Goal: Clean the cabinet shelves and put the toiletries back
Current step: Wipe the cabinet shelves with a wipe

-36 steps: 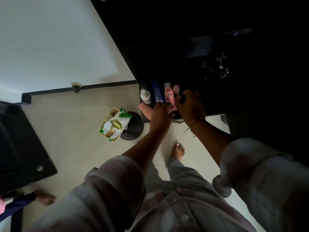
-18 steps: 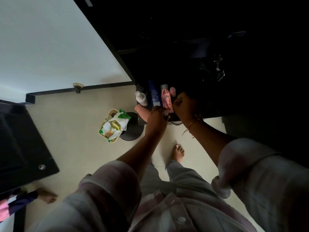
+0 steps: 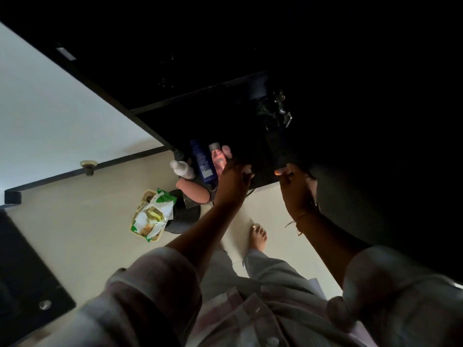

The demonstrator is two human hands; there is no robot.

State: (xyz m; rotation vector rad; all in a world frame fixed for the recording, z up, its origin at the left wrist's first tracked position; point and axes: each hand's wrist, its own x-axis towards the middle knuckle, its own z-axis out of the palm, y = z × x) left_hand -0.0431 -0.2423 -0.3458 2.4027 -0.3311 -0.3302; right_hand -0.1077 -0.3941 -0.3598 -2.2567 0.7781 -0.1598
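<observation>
The cabinet is very dark. At the left end of its dark shelf [image 3: 264, 171] stand a white bottle [image 3: 183, 169], a blue bottle [image 3: 203, 161], a pink bottle [image 3: 217, 159] and a small pink round item [image 3: 226, 151]. A peach bottle [image 3: 193, 191] lies just below them. My left hand [image 3: 234, 181] is right of the pink bottle, fingers curled over the shelf's front edge. My right hand [image 3: 295, 186] is further right on the same edge, thumb on top. Whether it also holds a cloth is hidden in the dark.
On the pale floor lies a green-and-white packet [image 3: 152, 216] in a yellowish tray beside a black round object [image 3: 184, 216]. My bare foot [image 3: 259, 236] stands below the shelf. Dark furniture [image 3: 25, 271] fills the lower left. Metal parts [image 3: 283, 113] glint deeper in the cabinet.
My left hand has left the pink bottle and moved to the shelf edge. My right hand has shifted right, apart from the left. The bottles stay in place.
</observation>
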